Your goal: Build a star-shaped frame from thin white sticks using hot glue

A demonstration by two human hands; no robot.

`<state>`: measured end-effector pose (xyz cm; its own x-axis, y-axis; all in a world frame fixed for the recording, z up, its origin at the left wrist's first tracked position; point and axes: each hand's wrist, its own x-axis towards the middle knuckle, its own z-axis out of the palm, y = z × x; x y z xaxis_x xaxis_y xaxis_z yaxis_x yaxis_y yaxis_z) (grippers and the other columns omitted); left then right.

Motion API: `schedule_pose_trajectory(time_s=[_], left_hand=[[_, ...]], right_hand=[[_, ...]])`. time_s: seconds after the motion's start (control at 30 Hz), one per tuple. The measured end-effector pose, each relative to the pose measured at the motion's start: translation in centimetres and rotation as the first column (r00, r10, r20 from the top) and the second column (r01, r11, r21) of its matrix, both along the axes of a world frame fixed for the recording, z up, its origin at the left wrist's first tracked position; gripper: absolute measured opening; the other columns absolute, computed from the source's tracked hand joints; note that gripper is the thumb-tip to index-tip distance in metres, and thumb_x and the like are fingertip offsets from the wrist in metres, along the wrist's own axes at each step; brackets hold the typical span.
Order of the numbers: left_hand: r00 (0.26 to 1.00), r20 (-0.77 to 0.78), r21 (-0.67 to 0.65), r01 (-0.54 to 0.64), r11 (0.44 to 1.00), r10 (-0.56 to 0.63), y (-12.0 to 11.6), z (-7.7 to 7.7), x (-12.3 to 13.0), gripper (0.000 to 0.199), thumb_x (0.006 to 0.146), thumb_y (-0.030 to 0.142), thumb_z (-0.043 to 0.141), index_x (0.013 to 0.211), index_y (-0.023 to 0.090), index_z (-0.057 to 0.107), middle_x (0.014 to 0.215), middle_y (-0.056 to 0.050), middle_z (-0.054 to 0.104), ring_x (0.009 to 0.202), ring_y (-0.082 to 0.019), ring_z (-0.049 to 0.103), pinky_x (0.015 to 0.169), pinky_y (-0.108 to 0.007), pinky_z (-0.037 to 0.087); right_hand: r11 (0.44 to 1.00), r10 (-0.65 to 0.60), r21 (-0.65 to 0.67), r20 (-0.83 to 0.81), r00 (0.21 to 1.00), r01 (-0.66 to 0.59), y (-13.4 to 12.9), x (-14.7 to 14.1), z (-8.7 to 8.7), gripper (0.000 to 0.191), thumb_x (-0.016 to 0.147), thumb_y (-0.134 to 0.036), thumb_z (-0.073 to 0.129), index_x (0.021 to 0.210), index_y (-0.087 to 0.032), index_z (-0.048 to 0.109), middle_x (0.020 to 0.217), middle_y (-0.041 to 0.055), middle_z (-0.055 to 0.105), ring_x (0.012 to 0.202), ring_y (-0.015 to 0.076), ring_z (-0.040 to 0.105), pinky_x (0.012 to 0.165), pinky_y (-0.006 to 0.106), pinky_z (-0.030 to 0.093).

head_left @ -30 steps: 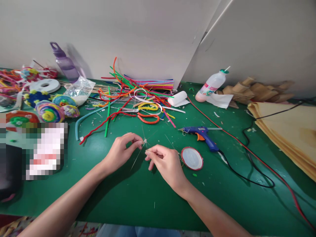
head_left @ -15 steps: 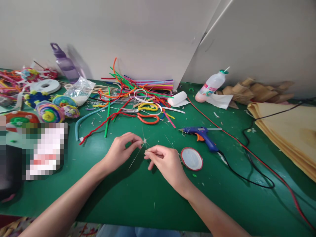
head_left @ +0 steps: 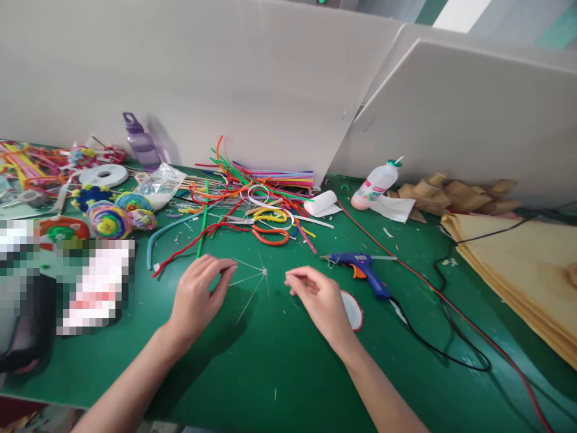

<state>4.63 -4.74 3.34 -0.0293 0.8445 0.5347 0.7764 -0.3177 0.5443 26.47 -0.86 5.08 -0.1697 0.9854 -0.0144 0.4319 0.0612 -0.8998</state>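
A thin, pale, wiry star point(head_left: 264, 272) is between the right hand point(head_left: 321, 300), grip pinched together, and left hand point(head_left: 198, 294), grip unclear.

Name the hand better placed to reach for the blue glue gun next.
The right hand, I'd judge: it is much nearer the glue gun, which lies to its right. The left hand is farther away, across the thin spoked piece.
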Motion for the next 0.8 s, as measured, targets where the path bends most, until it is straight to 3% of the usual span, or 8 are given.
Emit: schedule_pose_trajectory(time_s=[0.07,0.17,0.37,0.63,0.8], left_hand=[[0.998,0.036,-0.036,-0.041,0.999,0.042,-1.6,-0.2,1.5,0.014,0.089,0.025,0.051,0.089,0.02,0.063,0.082,-0.004,0.068,0.077,-0.018,0.062,0.075,-0.03,0.046],[0.993,0.087,-0.198,-0.055,0.979,0.074,-3.3,-0.9,4.0,0.019,0.088,0.032,0.052,0.099,0.02,0.062,0.089,-0.004,0.069,0.085,-0.02,0.063,0.08,-0.034,0.047],[0.956,0.23,-0.445,-0.062,0.893,0.181,-2.8,-1.9,6.0,0.024,0.085,0.036,0.056,0.103,0.021,0.061,0.095,-0.004,0.069,0.088,-0.021,0.063,0.08,-0.035,0.048],[0.948,0.271,-0.459,-0.026,0.888,0.168,-2.4,-2.0,5.7,0.016,0.089,0.026,0.05,0.092,0.024,0.065,0.091,0.001,0.071,0.082,-0.018,0.064,0.075,-0.03,0.046],[0.946,0.278,-0.458,-0.019,0.889,0.164,-2.3,-2.0,5.8,0.016,0.088,0.025,0.05,0.092,0.024,0.066,0.09,0.002,0.072,0.081,-0.017,0.065,0.075,-0.029,0.046]], right_hand=[[0.997,0.073,-0.002,0.045,0.996,-0.073,0.1,-0.2,-0.2,0.019,0.081,-0.035,0.059,0.087,-0.02,0.069,0.085,0.0029,0.07,0.067,0.0142,0.06,0.057,0.024,0.043],[0.984,0.17,-0.058,0.03,0.985,-0.168,0.2,-0.8,-0.4,0.02,0.08,-0.034,0.061,0.092,-0.021,0.07,0.092,0.0031,0.07,0.083,0.0167,0.062,0.068,0.025,0.044],[0.964,0.187,-0.174,-0.098,0.977,-0.202,0.4,-1.5,-1.3,0.021,0.077,-0.033,0.064,0.092,-0.019,0.07,0.091,0.0033,0.071,0.083,0.0173,0.064,0.073,0.027,0.047],[0.94,0.114,-0.283,-0.273,0.955,-0.193,0.5,-1.8,-1.7,0.02,0.072,-0.029,0.066,0.087,-0.016,0.069,0.08,0.0045,0.072,0.077,0.0178,0.067,0.072,0.028,0.051],[0.932,0.076,-0.316,-0.301,0.951,-0.175,0.5,-2.0,-1.7,0.02,0.07,-0.029,0.067,0.085,-0.015,0.069,0.077,0.0044,0.071,0.072,0.0173,0.068,0.069,0.028,0.051]])
